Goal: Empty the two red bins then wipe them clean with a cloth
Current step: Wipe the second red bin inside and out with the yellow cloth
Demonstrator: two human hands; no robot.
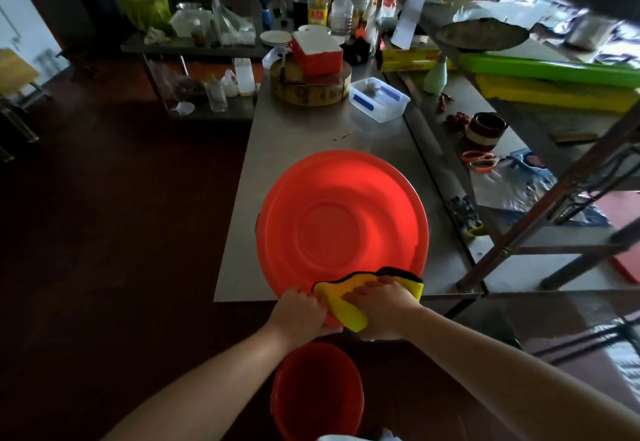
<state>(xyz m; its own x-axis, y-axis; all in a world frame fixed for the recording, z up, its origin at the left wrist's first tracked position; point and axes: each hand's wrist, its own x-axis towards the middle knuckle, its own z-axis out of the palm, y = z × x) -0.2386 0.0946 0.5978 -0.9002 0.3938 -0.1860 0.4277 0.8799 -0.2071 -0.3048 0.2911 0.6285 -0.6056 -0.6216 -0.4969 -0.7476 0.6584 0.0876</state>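
Head view shows the basin [343, 222] on the table [294, 128], near rim overhanging, with the left hand [299, 312] curled round that rim and the right hand [384, 309] clamping the cloth [337, 296] over it. Best to steady the rim and wipe round in overlapping strokes. Both thumbs are hidden, the bucket [317, 392] below is too dark to judge, and I can't tell if the basin is upturned.
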